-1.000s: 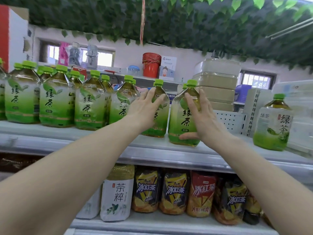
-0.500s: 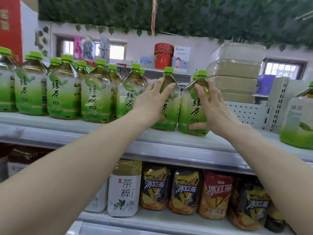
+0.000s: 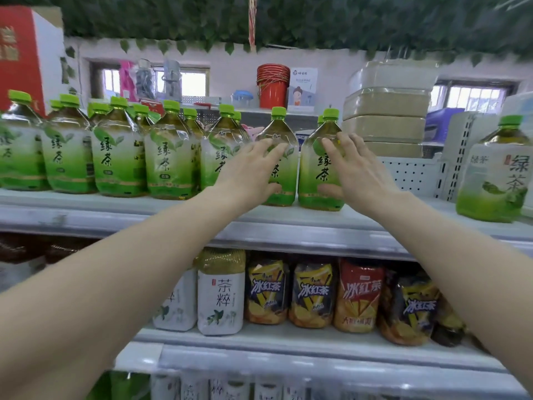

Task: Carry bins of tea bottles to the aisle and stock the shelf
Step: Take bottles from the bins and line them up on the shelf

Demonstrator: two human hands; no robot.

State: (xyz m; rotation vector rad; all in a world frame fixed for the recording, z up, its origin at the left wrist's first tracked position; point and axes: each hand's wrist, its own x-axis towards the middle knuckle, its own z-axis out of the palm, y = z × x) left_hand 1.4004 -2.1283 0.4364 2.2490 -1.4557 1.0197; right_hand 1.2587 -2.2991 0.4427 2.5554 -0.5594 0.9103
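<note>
Stocking step in hand: two green tea bottles being set into the front row of the top shelf (image 3: pixel 288 223).

The left hand (image 3: pixel 248 171) lies flat, fingers spread, against one green tea bottle (image 3: pixel 284 157); the right hand (image 3: pixel 356 171) lies likewise against its neighbour bottle (image 3: pixel 315 168). Neither hand is clamped round a bottle; both press with open palms. The two bottles stand upright, just beside each other, at the right end of the bottle row (image 3: pixel 115 160). A lone bottle (image 3: pixel 496 174) stands well apart to the right. No bin is in view. Judgement: alignment appears nearly complete; the next move calls for withdrawing both hands without tipping the bottles, then fetching further stock for the gap at right.
</note>
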